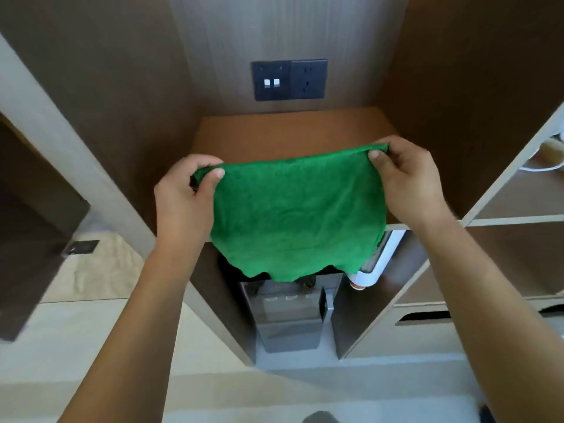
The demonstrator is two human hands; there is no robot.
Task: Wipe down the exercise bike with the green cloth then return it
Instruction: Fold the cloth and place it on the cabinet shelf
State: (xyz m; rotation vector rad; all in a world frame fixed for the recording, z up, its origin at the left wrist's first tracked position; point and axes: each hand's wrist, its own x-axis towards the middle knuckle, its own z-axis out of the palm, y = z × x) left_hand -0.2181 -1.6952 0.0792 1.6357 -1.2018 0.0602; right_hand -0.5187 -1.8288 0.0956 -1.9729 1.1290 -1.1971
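The green cloth (294, 215) hangs spread out between both hands, in front of a wooden shelf (293, 132) set in a brown alcove. My left hand (186, 199) pinches its top left corner. My right hand (409, 181) pinches its top right corner, slightly higher. The cloth's lower edge dangles below the shelf's front edge. No exercise bike is in view.
A dark switch and socket panel (289, 80) sits on the alcove's back wall. Below the shelf stands a grey water dispenser (290, 315) with a white appliance (378, 261) beside it. Open cubbies (518, 227) are at the right, a dark cabinet door (33, 239) at the left.
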